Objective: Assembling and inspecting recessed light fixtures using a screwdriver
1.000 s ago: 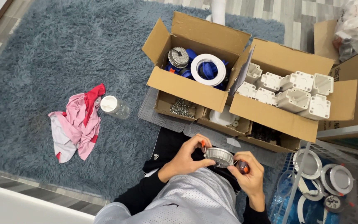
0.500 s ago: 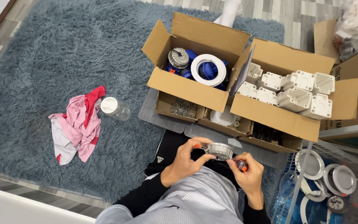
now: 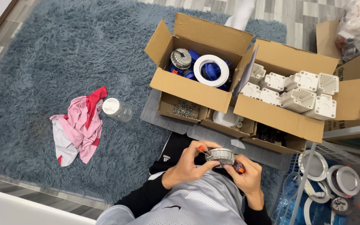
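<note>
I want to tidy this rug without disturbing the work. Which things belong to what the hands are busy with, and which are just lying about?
In use:
- round metal lamp part, held by the left hand
- orange-handled screwdriver, in the right hand
- tray of screws

Lying about:
- pink and red cloth
- clear jar

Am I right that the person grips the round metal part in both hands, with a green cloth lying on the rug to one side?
Not quite: the cloth is pink and red, not green, as the head view shows. The rest holds: both hands grip the round metal part, and the cloth lies on the rug.
</note>
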